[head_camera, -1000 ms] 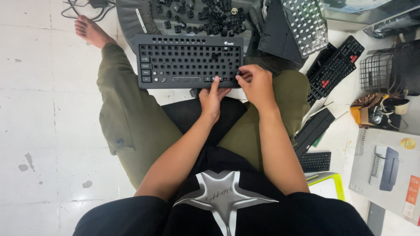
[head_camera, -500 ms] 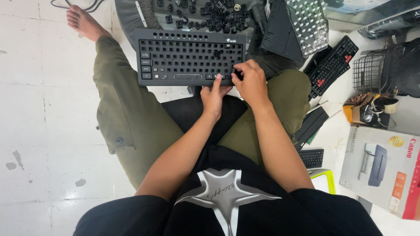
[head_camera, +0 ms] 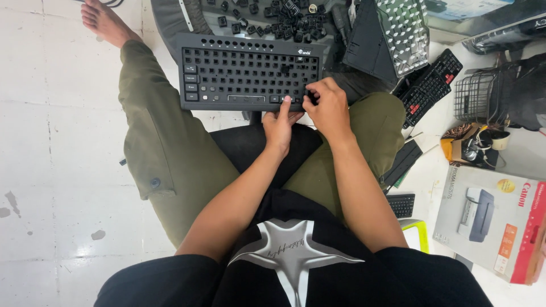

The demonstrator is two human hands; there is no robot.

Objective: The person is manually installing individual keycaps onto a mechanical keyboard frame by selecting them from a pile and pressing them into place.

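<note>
Just ahead of hands (head_camera: 307, 113): keyboard (head_camera: 244, 71).

The right hand (head_camera: 327, 108) covers the keyboard's (head_camera: 239, 77) lower right corner, so what its fingertips grip cannot be told. The box (head_camera: 495, 219) is cut by the right edge, the foot (head_camera: 102, 23) by the top.

I sit on a white tiled floor (head_camera: 51, 170), and on it by my right side lie a printer box (head_camera: 495, 222), a wire basket (head_camera: 478, 96), two small black keyboards (head_camera: 429, 85) and my bare foot (head_camera: 102, 20).
</note>
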